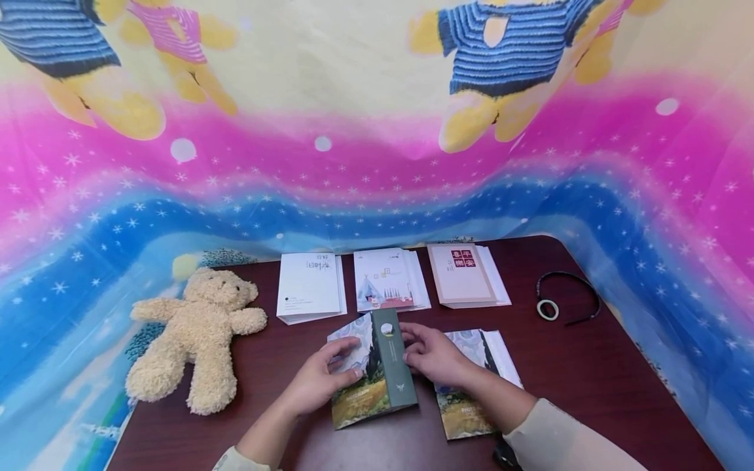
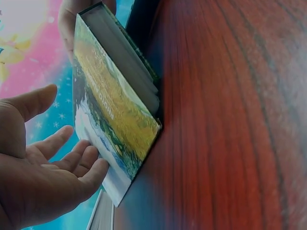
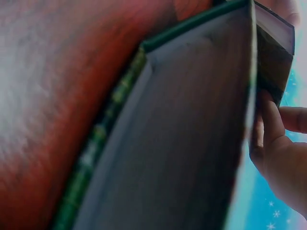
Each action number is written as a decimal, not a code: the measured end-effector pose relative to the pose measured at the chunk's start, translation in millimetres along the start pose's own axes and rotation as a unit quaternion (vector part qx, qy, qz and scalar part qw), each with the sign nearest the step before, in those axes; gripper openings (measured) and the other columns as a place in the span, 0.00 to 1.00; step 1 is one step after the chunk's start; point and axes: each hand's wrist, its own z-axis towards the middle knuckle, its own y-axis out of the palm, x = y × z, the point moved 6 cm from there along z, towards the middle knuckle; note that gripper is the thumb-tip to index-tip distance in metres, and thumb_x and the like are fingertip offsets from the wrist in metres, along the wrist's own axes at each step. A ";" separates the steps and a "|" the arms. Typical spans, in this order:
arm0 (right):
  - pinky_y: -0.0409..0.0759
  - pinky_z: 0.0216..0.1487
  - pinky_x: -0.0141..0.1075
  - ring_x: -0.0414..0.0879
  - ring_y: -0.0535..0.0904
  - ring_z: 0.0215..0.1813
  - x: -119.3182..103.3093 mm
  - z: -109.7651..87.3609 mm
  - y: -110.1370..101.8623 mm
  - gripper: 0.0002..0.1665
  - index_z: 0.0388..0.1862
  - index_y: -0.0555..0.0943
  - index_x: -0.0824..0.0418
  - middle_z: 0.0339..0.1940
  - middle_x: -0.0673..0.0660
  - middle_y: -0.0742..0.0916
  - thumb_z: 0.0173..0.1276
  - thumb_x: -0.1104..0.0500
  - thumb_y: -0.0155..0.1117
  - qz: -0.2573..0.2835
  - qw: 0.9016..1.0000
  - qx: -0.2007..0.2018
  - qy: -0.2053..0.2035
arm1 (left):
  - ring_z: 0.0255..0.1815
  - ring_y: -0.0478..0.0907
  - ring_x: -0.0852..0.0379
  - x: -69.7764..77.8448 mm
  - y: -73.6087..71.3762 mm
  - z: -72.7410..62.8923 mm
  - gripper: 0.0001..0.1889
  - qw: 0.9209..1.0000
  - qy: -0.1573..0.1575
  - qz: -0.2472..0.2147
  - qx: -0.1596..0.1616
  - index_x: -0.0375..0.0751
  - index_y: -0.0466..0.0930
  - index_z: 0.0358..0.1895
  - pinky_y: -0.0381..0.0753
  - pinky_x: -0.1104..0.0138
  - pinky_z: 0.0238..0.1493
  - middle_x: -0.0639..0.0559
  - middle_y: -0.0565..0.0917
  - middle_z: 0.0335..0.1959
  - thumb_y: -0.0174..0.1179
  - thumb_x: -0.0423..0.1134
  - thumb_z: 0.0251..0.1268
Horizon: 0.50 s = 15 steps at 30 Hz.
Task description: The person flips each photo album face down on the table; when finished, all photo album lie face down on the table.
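And here we are from the head view: the tilted album (image 1: 355, 386) is right between two hands over the table (image 1: 589, 392), its green spine facing up and its painted cover sloping off to the left. The left hand (image 1: 323, 378) is on the cover side, thumb and fingers spread over the painting; the right hand (image 1: 434, 356) meets the spine side, fingers bent. Beside it, partly under the right forearm, lies the flat album (image 1: 468, 399) with a matching cover, while three pale books, the left one (image 1: 309, 288), the middle one (image 1: 385, 288) and the right one (image 1: 462, 284), line up behind, with a teddy (image 1: 206, 340) to the left. I'd call this step handling the album, perhaps setting its angle. Over to the left wrist view, and look at that: the left hand's fingers are relaxed, no clench, tips against or just off the cover, thumb apart from it. The page edges show, and the cover's lower edge seems to rest on the table. Now the right wrist view: the flat album fills the foreground, the tilted one is beyond it, and the right hand's fingertips reach its dark side; whether they pinch or merely prop it, I cannot tell. The next move, to my eye, calls for matched support, left fingers firm on the cover, right fingers behind the spine, keeping clear of that flat neighbour.
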 end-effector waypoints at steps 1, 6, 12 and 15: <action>0.88 0.47 0.41 0.50 0.85 0.50 0.6 0.1 1.0 0.39 0.79 0.58 0.75 0.65 0.74 0.78 0.71 0.74 0.57 -0.002 1.000 0.001 0.000 | 0.70 0.71 0.40 -0.1 -0.5 0.0 0.30 1.000 0.000 0.000 0.000 0.38 0.76 0.70 0.69 0.46 0.72 0.40 0.76 0.68 0.72 0.39 0.65; 0.88 0.46 0.42 0.51 0.85 0.47 2.0 0.3 4.7 0.39 0.78 0.58 0.77 0.64 0.74 0.79 0.70 0.75 0.57 -0.009 1.000 0.010 -0.001 | 0.71 0.71 0.39 -2.1 -3.2 0.6 0.30 1.000 -0.009 0.009 0.002 0.40 0.76 0.70 0.68 0.45 0.73 0.41 0.77 0.68 0.72 0.39 0.66; 0.88 0.44 0.45 0.51 0.86 0.46 5.1 3.8 7.4 0.39 0.78 0.60 0.76 0.60 0.70 0.80 0.70 0.74 0.59 -0.044 0.999 0.015 0.007 | 0.71 0.71 0.37 -4.4 -5.5 0.5 0.31 1.000 -0.019 0.011 0.004 0.39 0.75 0.72 0.69 0.44 0.71 0.39 0.76 0.69 0.71 0.39 0.66; 0.88 0.43 0.44 0.49 0.86 0.45 7.2 7.0 9.0 0.38 0.78 0.61 0.75 0.56 0.66 0.81 0.70 0.74 0.60 -0.067 0.998 0.014 0.015 | 0.71 0.71 0.37 -5.2 -6.9 0.3 0.31 1.000 -0.026 0.009 0.005 0.39 0.74 0.72 0.69 0.44 0.72 0.39 0.76 0.70 0.71 0.40 0.66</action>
